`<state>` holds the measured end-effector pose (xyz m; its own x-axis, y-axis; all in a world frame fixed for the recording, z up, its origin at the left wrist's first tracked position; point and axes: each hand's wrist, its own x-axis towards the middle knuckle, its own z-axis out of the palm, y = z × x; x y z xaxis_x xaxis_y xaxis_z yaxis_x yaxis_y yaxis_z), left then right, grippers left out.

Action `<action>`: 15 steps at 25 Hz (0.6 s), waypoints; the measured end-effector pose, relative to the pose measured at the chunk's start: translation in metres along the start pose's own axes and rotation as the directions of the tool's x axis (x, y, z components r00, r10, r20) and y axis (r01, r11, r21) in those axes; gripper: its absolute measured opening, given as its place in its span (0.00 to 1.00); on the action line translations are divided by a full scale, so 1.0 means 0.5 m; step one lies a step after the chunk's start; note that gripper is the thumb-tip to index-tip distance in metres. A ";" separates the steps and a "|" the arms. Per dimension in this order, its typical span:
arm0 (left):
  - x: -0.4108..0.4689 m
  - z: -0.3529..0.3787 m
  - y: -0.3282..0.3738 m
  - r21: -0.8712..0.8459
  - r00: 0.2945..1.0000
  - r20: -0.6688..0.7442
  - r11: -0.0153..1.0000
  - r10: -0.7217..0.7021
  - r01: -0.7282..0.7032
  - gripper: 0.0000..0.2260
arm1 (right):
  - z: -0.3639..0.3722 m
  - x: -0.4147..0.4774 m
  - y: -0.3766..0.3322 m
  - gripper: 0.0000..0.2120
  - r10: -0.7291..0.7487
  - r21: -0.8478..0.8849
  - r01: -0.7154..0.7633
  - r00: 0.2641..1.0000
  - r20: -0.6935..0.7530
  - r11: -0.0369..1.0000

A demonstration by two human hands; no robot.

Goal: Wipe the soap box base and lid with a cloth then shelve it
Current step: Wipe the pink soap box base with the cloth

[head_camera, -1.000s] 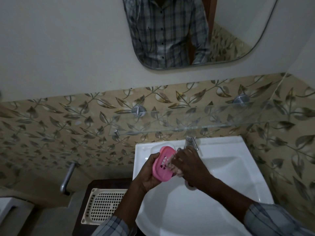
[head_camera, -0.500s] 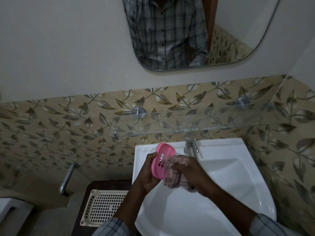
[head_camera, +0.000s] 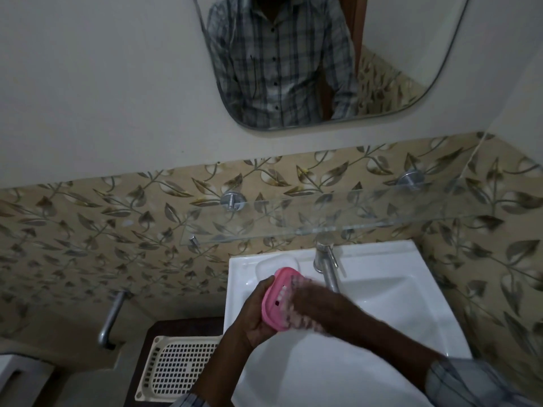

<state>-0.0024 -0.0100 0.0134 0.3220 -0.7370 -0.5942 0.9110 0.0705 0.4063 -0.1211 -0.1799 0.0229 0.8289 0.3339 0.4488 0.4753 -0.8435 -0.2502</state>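
Gripping the pink oval plastic soap box base (head_camera: 274,304) in the curled left hand (head_camera: 252,320) over the white ceramic sink (head_camera: 390,292), pressing a pale checked cloth (head_camera: 299,320) clutched in the blurred right hand (head_camera: 318,304) against its slotted face.

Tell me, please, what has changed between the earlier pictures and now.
The right hand has kept rubbing the cloth over the pink soap box base: half a second ago the cloth was bunched by its lower edge, now it blurs across the face. The base has dropped slightly toward the person. Nothing was let go: the left hand still grips the base, and the clear lid stays on the sink ledge.
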 end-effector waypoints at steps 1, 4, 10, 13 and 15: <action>-0.003 -0.001 -0.003 0.002 1.000 -0.019 1.000 0.004 -0.004 0.27 | 0.006 -0.008 0.012 0.14 -0.011 -0.033 0.009 0.999 -0.049 0.999; -0.001 -0.004 -0.002 -0.019 0.996 -0.079 0.999 0.035 -0.037 0.27 | 0.075 -0.021 -0.047 0.28 0.101 0.083 -0.095 0.993 -0.068 0.992; -0.011 -0.005 0.022 0.082 0.999 -0.037 0.996 0.021 -0.018 0.27 | 0.027 0.013 -0.008 0.10 0.093 0.001 -0.095 0.978 -0.189 0.996; -0.008 0.007 0.012 0.079 0.988 -0.115 0.993 0.102 -0.093 0.29 | 0.087 0.022 -0.102 0.23 0.448 0.214 -0.409 0.874 -0.189 0.887; -0.001 0.018 -0.005 0.109 0.964 -0.177 0.978 0.196 -0.179 0.31 | 0.094 0.073 -0.151 0.17 0.824 0.647 -0.602 0.562 -0.072 0.467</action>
<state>-0.0071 -0.0157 0.0188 0.5352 -0.5777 -0.6163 0.8049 0.1275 0.5795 -0.1127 -0.0841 0.0180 0.8361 -0.5379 0.1080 -0.0861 -0.3230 -0.9425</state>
